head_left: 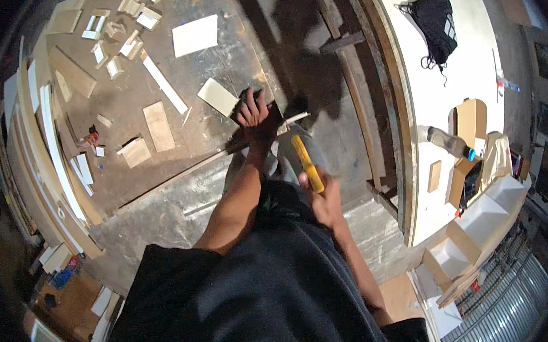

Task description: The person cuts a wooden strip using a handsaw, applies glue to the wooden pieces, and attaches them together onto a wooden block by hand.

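My left hand (pixel 253 110) is at the near right edge of a worn, dark worktop (pixel 194 124), fingers spread and slightly bent. It touches the right end of a pale rectangular board (pixel 217 96); what lies under the palm is in shadow. Just right of it a short light wood strip (pixel 297 118) sticks out past the edge. My right hand (pixel 325 199) is closed round the lower end of a yellow-handled tool (pixel 306 162), tilted up and left towards the strip. I cannot make out the tool's far end.
Several small wooden assemblies (pixel 130 43) lie at the worktop's far left, near a white panel (pixel 195 35) and a long strip (pixel 164 82). Long boards (pixel 59 149) line the left side. At right, a white table (pixel 447 107) holds a bottle (pixel 447 142) and black cloth (pixel 431 26).
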{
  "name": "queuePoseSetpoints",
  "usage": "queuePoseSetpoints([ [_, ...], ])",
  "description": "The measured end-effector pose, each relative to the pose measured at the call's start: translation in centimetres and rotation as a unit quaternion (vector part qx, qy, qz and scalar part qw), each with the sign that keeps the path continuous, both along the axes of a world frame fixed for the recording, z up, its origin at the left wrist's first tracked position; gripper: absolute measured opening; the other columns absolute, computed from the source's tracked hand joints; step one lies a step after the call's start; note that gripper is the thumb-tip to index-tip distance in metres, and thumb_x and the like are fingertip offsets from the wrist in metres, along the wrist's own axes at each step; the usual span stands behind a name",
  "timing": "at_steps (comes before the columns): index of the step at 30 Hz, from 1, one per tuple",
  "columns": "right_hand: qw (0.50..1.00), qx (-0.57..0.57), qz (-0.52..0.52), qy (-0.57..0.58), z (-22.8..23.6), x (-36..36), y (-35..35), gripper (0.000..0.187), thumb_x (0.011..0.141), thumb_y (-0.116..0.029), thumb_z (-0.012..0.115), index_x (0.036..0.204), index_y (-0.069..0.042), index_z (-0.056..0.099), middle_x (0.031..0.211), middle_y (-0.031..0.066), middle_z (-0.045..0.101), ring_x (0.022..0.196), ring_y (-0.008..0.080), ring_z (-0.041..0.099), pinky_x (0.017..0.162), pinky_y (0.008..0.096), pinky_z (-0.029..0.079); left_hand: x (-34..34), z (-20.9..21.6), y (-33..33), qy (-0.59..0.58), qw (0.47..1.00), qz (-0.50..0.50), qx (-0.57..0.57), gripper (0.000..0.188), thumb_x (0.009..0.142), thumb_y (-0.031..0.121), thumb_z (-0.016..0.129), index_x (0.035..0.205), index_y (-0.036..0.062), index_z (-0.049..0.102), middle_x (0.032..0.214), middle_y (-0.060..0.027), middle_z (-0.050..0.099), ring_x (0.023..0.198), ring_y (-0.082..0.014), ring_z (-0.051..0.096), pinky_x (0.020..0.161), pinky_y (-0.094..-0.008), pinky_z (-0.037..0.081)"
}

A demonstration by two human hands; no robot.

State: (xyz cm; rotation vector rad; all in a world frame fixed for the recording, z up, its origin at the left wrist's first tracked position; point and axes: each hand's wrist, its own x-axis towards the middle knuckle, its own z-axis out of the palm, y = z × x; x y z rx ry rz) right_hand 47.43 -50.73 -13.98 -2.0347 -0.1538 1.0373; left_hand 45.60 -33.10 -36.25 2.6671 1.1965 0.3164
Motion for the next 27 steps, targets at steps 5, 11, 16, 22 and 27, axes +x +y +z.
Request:
queuePoseSetpoints([
  [5,0.998,-0.047,-0.014,0.030,0.6,1.9,-0.3,0.045,0.098,-0.043,0.065,0.093,0.002,0.063,0.070,0.0084,0.055,0.071,0.0167,0.049,0.067,0.0366,0.044,0.2,0.2,-0.4,0.008,0.999,0.000,-0.038,0.053,0.092,0.034,0.062,0.141,0.0149,0.052,0.152,-0.0105,0.044,0.134,-0.0324,0.044,0.107,-0.0485,0.032],
  [11,1.000,-0.014,0.023,-0.011,-1.7,0.9,0.0,0.046,0.098,-0.044,0.065,0.093,0.002,0.062,0.070,0.0060,0.053,0.070,0.0153,0.047,0.063,0.0359,0.041,-0.1,0.9,-0.3,-0.003,1.000,-0.012,-0.029,0.057,0.091,0.039,0.061,0.142,0.0163,0.050,0.154,-0.0090,0.041,0.133,-0.0300,0.045,0.105,-0.0464,0.032],
  [16,1.000,0.002,0.016,-0.020,-0.2,1.1,1.7,0.046,0.098,-0.041,0.065,0.088,0.003,0.057,0.068,0.0100,0.052,0.068,0.0183,0.046,0.061,0.0388,0.042,-0.1,1.3,0.0,0.013,0.998,-0.001,-0.055,0.061,0.089,0.044,0.061,0.143,0.0180,0.048,0.154,-0.0071,0.042,0.128,-0.0289,0.047,0.104,-0.0432,0.033],
  [22,1.000,-0.001,0.000,-0.017,-2.1,2.3,2.9,0.043,0.098,-0.039,0.066,0.091,0.003,0.062,0.070,0.0084,0.054,0.069,0.0158,0.047,0.063,0.0364,0.043,0.0,0.3,-0.1,0.039,0.999,-0.011,-0.028,0.059,0.088,0.045,0.060,0.141,0.0182,0.052,0.156,-0.0078,0.041,0.130,-0.0282,0.046,0.106,-0.0447,0.031],
  [27,1.000,0.008,-0.022,0.016,-1.2,0.7,0.5,0.043,0.098,-0.041,0.067,0.090,0.000,0.061,0.071,-0.0012,0.049,0.068,0.0107,0.044,0.061,0.0305,0.037,0.4,-0.2,0.2,0.016,0.999,0.013,-0.036,0.051,0.094,0.038,0.059,0.141,0.0165,0.053,0.154,-0.0085,0.043,0.131,-0.0288,0.046,0.105,-0.0436,0.032],
])
